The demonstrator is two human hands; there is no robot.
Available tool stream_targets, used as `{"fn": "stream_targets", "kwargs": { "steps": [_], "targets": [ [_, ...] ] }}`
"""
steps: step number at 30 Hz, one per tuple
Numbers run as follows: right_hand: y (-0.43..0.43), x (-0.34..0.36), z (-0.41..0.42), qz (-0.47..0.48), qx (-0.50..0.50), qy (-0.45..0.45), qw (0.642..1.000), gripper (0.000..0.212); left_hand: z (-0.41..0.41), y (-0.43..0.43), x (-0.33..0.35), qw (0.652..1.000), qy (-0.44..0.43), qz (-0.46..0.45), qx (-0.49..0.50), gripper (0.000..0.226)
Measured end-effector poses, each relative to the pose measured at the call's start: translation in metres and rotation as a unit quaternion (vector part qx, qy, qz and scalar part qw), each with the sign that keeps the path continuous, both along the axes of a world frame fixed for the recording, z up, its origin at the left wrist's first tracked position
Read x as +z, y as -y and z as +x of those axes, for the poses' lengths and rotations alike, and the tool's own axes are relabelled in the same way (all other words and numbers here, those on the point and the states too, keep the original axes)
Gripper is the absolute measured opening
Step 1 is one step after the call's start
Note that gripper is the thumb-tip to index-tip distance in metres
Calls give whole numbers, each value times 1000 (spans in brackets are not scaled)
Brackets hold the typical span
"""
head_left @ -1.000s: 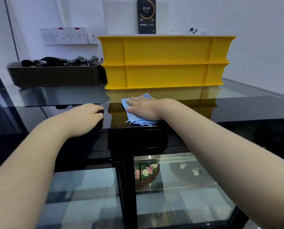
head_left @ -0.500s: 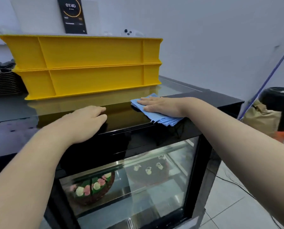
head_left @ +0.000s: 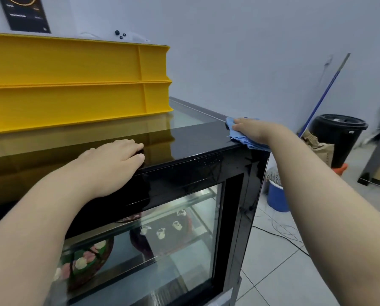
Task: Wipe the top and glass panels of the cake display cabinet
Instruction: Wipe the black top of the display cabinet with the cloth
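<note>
The cake display cabinet has a glossy black top [head_left: 191, 140] and a glass front panel [head_left: 162, 250] with decorated cakes on shelves behind it. My right hand [head_left: 254, 129] presses flat on a blue cloth [head_left: 244, 138] at the top's right front corner, part of the cloth hanging over the edge. My left hand [head_left: 114, 157] rests palm down on the top's front edge, holding nothing.
Two stacked yellow crates [head_left: 74, 85] sit on the back of the top, a phone with a timer [head_left: 23, 14] leaning behind them. Right of the cabinet stand a black bin [head_left: 341, 138], a blue bucket [head_left: 277, 199], a blue-handled mop [head_left: 323, 93] and floor cables.
My right hand has slid the blue cloth rightward along the top, from near the middle to the right front corner. My view has turned right with it. My left hand stays on the front edge.
</note>
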State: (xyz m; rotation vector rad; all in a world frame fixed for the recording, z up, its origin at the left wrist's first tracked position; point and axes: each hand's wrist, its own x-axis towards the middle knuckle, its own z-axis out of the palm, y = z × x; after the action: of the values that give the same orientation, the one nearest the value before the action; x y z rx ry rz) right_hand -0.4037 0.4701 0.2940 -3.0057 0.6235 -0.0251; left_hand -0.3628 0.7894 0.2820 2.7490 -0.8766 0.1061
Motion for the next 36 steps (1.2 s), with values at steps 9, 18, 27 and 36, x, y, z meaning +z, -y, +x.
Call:
{"fn": "stream_targets", "kwargs": {
  "steps": [9,18,27,36],
  "targets": [
    [-105,-10,31,-29,92,-6,995,42,-13,-127,4,989,60,-97,94,38],
    [-310,-9,87,-24,201,-50,978,52,-39,-309,6,956,108,-105,250,38],
    [-579,-10,102,-44,335,-45,940,49,-66,-473,-3,928,130,-100,335,55],
    [-556,9,63,121,475,-87,867,50,-36,-528,-5,945,95,-102,296,34]
  ]
}}
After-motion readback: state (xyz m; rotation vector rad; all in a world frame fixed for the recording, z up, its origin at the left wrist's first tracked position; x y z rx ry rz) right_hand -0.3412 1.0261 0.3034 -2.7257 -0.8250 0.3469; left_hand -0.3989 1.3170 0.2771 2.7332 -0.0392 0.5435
